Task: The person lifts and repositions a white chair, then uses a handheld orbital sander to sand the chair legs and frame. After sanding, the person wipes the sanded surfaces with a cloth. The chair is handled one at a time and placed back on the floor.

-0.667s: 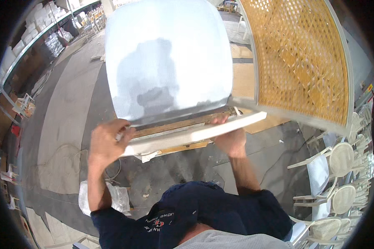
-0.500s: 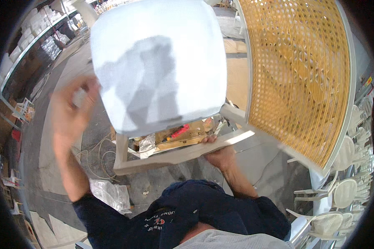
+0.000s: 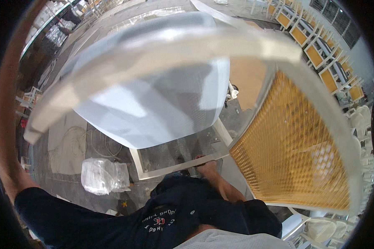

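Observation:
A pale wooden chair fills the middle, tilted in front of me. Its light blue-white padded seat (image 3: 153,108) lies partly behind a blurred, curved wooden bar (image 3: 162,56) of the same frame. To the right is its yellow woven cane panel (image 3: 291,145). My right hand (image 3: 205,165) is closed around the lower rail (image 3: 174,169), near the cane panel. My left forearm (image 3: 6,99) reaches up along the left rim of the picture. The left hand itself lies beyond the edge, so its fingers are hidden.
A clear plastic bundle (image 3: 105,176) lies on the floor at the left, near a coiled pale hose (image 3: 70,141). Cane-panelled chairs (image 3: 320,47) are stacked at the far right. Several white chairs (image 3: 359,120) stand along the right edge. A brown sheet (image 3: 247,81) lies behind the chair.
My left arm has swung up and outward, taking the hand out of view. The chair has turned and tipped, bringing the curved bar across the seat. My right hand stays on the rail.

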Demonstrator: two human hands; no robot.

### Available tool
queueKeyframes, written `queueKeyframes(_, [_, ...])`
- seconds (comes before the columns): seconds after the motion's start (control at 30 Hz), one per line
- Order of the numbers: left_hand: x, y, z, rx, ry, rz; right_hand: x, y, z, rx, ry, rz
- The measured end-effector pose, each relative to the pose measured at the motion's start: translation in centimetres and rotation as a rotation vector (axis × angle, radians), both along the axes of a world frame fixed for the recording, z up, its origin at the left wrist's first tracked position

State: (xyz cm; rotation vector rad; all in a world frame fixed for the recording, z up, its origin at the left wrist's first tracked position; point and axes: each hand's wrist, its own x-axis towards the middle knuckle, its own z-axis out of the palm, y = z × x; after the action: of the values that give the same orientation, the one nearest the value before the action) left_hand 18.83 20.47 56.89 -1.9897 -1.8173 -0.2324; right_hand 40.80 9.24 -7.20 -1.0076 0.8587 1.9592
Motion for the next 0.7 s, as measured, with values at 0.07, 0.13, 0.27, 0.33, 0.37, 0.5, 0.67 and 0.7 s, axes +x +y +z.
queueKeyframes(0.07, [-0.3,5.3,-2.6,-0.316,-0.009,0.137,0.6,-0.2,-3.0,-0.040,-0.031,0.000])
queueKeyframes(0.13, [-4.4,8.5,-7.9,-0.374,-0.223,0.198,-0.1,-0.5,-5.2,-0.046,-0.102,0.064])
queueKeyframes(0.27, [-6.2,12.7,-17.4,-0.521,-0.735,0.238,0.0,-0.8,-9.1,-0.026,-0.175,0.166])
queueKeyframes(0.33, [-4.7,12.0,-21.2,-0.484,-0.866,0.225,-0.2,-1.6,-10.2,-0.018,-0.159,0.232])
queueKeyframes(0.37, [-3.3,12.1,-23.5,-0.475,-0.891,0.196,0.1,-1.7,-10.9,-0.008,-0.168,0.251])
queueKeyframes(0.5, [1.9,10.5,-29.5,-0.386,-0.956,0.134,2.7,-1.2,-13.3,0.113,-0.210,0.438])
queueKeyframes(0.67, [4.8,7.4,-31.2,-0.316,-1.010,0.125,5.2,1.7,-15.4,0.232,-0.263,0.563])
queueKeyframes(0.7, [4.8,5.9,-30.8,-0.284,-1.019,0.129,4.9,2.9,-15.5,0.268,-0.254,0.584])
